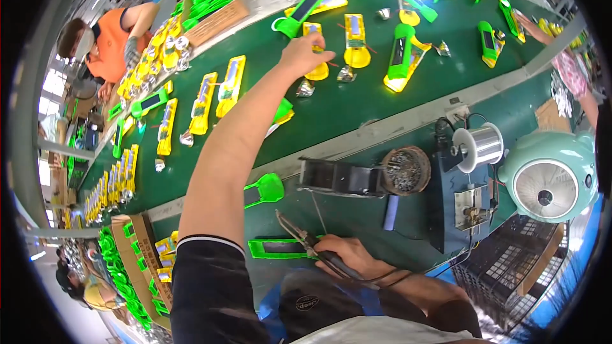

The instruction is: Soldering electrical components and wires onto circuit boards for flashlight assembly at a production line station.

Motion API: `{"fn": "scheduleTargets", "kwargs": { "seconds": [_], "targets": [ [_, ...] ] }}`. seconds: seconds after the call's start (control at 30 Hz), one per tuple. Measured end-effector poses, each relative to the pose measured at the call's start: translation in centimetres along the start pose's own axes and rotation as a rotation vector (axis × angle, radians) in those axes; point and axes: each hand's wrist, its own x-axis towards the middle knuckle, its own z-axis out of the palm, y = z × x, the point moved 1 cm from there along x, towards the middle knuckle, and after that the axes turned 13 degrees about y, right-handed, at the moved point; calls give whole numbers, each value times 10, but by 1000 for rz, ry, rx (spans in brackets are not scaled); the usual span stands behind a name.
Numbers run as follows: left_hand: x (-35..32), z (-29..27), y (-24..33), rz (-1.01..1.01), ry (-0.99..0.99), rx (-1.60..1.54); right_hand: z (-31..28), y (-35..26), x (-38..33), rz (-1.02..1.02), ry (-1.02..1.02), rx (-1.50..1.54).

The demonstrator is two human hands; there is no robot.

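My left arm stretches out over the green conveyor belt (357,105). Over a yellow lamp housing (317,71) my left hand (305,56) has its thumb spread away from the bent fingers; whether it touches the housing is hard to see. Close to my body, my right hand (347,256) is wrapped round a soldering iron (306,237), whose tip points up and left. Beside that hand lies a green lamp shell with a dark panel (280,248). Another green shell (266,190) is farther up, partly behind my left forearm.
More yellow housings (203,103) and green lamps (400,54) are spread along the belt. On my right stand a black holder (341,177), a round dish of scraps (406,171), a solder spool (479,146) and a green fan (548,175). Co-workers sit across the belt and at the right.
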Motion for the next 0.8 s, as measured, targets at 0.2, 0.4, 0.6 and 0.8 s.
{"fn": "scheduleTargets", "kwargs": {
  "seconds": [0.2, 0.4, 0.6, 0.8],
  "targets": [
    [64, 14, 52, 76, 164, -225, 2, 21, -14, 145, 39, 147],
    [48, 57, 88, -47, 56, 58, 3, 23, -16, 63, 99, 291],
    [3, -44, 64, -281, 209, -266, 24, 37, -29, 153, 196, 388],
    [-250, -279, 96, -399, 410, -136, 14, 17, -19, 213, 206, 470]
  ]
}}
